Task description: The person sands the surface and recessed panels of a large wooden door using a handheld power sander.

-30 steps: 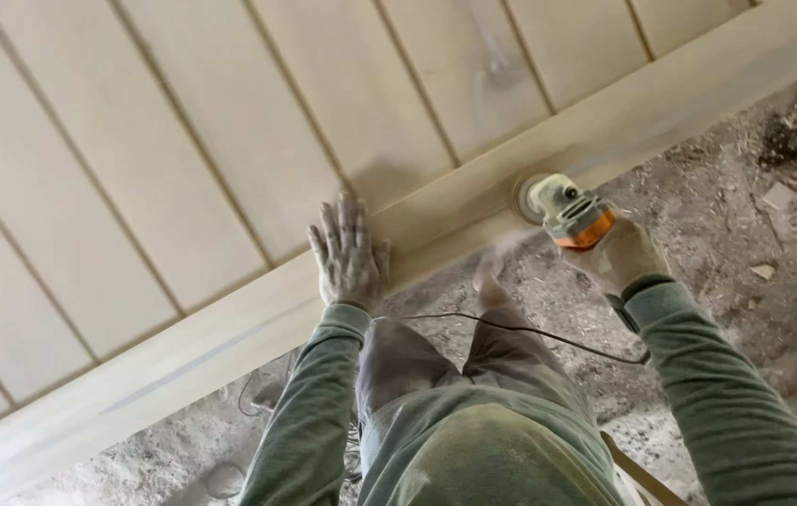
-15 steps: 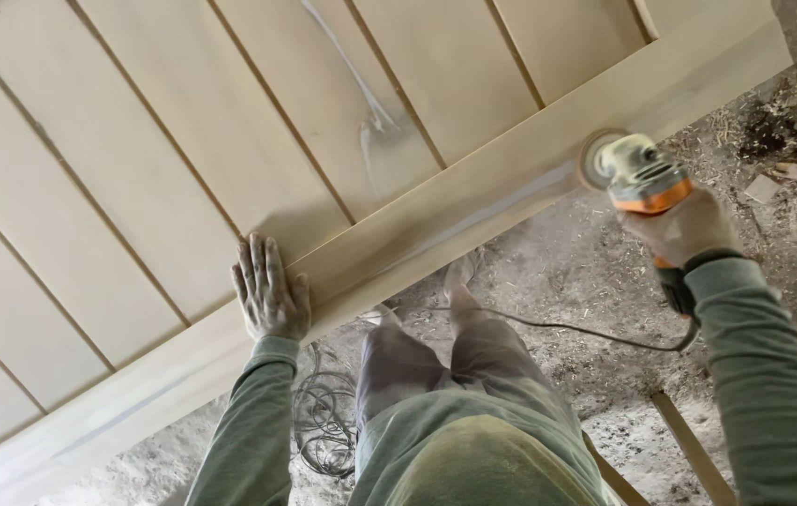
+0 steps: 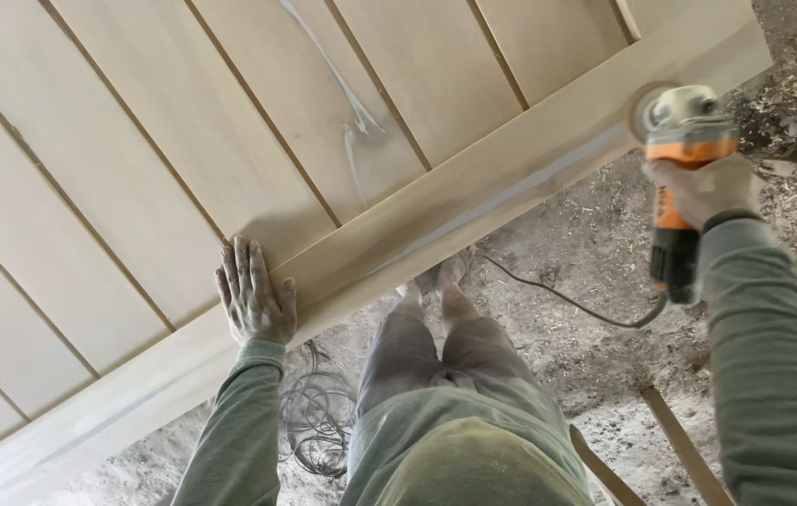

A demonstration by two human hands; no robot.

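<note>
- As the view has swung since a second ago, the panel's edge rail now runs from lower left to upper right of the frame, and the sander (image 3: 684,117) sits nearer the rail's far end, upper right — judged: the pass along the rail is nearly out of length on that side.
- Nearest, bottom centre: dusty grey-green clothing, legs, feet on a dirt floor (image 3: 586,365) littered with shavings.
- Coiled thin cable (image 3: 319,422) lies on the floor at lower centre-left; the black power cord (image 3: 567,300) trails from the tool's tail across the floor.
- Left hand (image 3: 253,295): released, palm flat, fingers spread, pressed on the rail at centre-left, dust-coated. It was beside the body's midline earlier; now further left in frame.
- Right hand (image 3: 703,192): clenched around the sander's orange-and-black body, round head against the rail (image 3: 473,201).
- Rail: pale, smooth, flat plank, faint grey streak along its middle.
- Farthest: wooden panel (image 3: 136,141), wide pale boards with narrow dark grooves, matte; a whitish scuff at top centre.
</note>
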